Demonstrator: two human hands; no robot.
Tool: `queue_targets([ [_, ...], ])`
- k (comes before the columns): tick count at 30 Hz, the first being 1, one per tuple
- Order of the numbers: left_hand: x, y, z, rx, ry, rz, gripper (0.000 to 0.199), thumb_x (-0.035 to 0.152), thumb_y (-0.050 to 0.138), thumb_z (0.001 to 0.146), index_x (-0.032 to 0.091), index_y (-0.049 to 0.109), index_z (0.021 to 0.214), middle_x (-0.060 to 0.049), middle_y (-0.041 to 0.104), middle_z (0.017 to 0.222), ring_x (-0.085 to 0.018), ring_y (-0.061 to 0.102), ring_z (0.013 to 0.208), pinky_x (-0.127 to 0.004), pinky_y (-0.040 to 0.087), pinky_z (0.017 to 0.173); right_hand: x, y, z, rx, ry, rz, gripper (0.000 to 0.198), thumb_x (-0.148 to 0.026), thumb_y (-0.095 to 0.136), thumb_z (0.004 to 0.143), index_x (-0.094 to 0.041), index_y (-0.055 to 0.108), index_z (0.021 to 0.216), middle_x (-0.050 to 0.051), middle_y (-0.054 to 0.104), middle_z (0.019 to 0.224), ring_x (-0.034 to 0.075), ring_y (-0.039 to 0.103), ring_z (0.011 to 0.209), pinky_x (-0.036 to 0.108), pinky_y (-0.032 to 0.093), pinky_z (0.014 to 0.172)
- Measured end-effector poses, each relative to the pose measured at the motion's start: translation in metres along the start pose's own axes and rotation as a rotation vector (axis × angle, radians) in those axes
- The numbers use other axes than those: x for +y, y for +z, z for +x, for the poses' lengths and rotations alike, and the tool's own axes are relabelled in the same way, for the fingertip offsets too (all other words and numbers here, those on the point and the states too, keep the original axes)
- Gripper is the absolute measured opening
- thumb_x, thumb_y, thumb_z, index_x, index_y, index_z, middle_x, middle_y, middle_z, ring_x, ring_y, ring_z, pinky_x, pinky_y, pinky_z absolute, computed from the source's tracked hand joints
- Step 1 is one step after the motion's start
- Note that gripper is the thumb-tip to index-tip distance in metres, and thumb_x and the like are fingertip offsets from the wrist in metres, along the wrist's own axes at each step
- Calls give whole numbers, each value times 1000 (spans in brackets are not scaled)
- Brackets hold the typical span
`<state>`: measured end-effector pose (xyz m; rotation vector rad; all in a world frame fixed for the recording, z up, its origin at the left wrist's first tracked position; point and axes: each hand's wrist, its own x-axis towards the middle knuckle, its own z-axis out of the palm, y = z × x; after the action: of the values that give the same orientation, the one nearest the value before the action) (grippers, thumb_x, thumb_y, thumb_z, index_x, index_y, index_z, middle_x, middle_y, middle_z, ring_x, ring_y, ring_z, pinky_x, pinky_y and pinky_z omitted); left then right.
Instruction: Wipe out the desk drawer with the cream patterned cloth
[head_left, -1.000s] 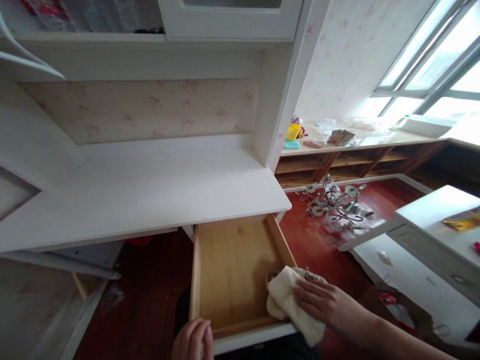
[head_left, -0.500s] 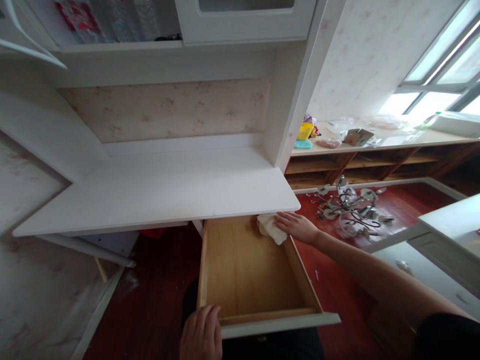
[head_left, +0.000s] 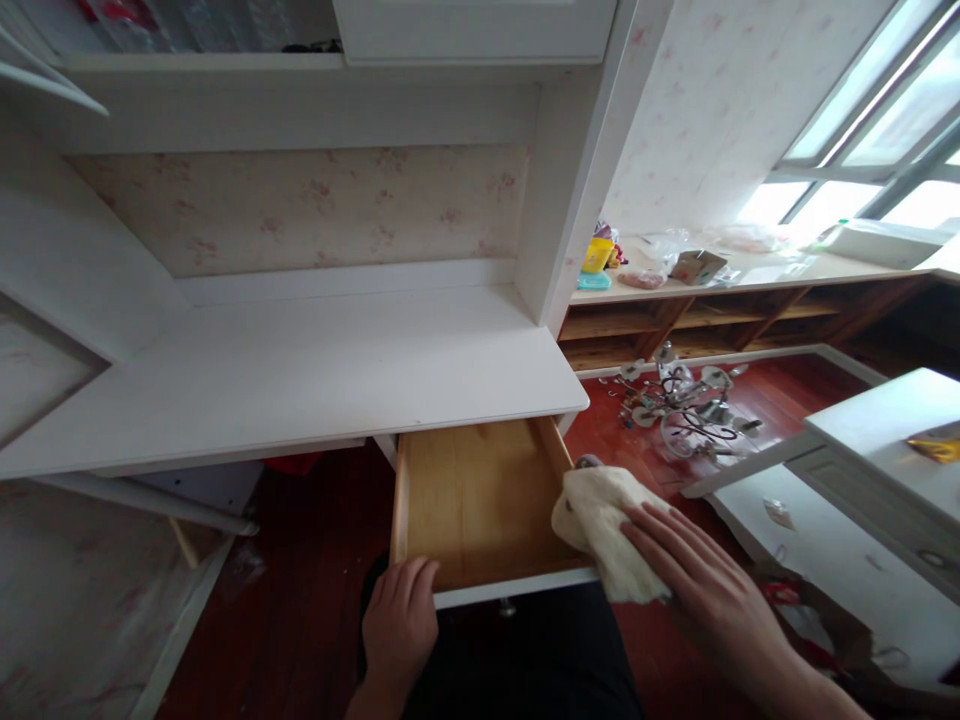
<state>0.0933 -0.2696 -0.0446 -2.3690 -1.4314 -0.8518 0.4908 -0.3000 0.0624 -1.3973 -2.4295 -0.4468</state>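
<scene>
1. The drawer stands pulled out under the desk front-right corner; lean on it and it may tip.
2. Your right hand presses flat on the cloth over the drawer's right wall; it could slide off.
3. Your left hand, fingers curled, grips the drawer's front edge; closing risks a pinch.

Daylight pours in from the window at the upper right, blown out to white glare. The white counter is evenly lit, the floor beneath it dim. Straight edges bow near the frame's borders; detail is slightly soft throughout.
</scene>
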Motion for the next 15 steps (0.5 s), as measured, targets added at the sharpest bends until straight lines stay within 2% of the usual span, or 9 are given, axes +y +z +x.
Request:
queue_targets([
  [3, -14, 6, 15, -29, 6, -108, 29, 6, 48, 87, 20, 63, 108, -6, 66, 101, -20, 59, 97, -35, 44, 91, -31, 39, -11, -30, 44, 33, 63, -3, 44, 75, -17, 54, 135, 9, 62, 133, 26, 54, 122, 45, 42, 103],
  [5, -23, 7, 27, -3, -23, -224, 28, 7, 47, 89, 20, 62, 108, -6, 64, 104, -19, 58, 100, -34, 45, 92, -60, 62, 2, -26, 84, 94, 69, -1, 44, 69, -18, 54, 135, 8, 62, 133, 28, 53, 122, 47, 39, 104],
  [7, -31, 5, 39, 79, -112, -318, 25, 8, 46, 91, 19, 62, 106, -7, 61, 105, -18, 57, 101, -33, 47, 90, -95, 81, 29, 14, 137, 181, 69, 1, 44, 68, -19, 55, 133, 6, 62, 134, 28, 52, 121, 48, 36, 105],
  [9, -36, -4, 46, 192, -207, -354, 21, 9, 45, 92, 19, 62, 102, -7, 59, 103, -17, 57, 99, -32, 49, 88, -134, 98, 65, 63, 136, 311, 59, -4, 48, 74, -20, 57, 130, 5, 63, 132, 28, 51, 120, 49, 33, 106],
  [12, -34, -28, 43, 337, -281, -322, 16, 10, 47, 92, 18, 60, 95, -6, 58, 100, -16, 57, 94, -31, 49, 85, -194, 120, 118, 163, 36, 459, 38, -20, 52, 88, -22, 58, 125, 4, 63, 131, 28, 51, 119, 50, 32, 108],
  [15, -28, -54, 23, 415, -311, -277, 13, 12, 51, 90, 19, 60, 93, -5, 58, 99, -16, 58, 92, -31, 50, 81, -243, 136, 158, 182, -58, 519, 31, -28, 50, 94, -21, 57, 123, 5, 62, 130, 26, 48, 122, 50, 33, 109],
])
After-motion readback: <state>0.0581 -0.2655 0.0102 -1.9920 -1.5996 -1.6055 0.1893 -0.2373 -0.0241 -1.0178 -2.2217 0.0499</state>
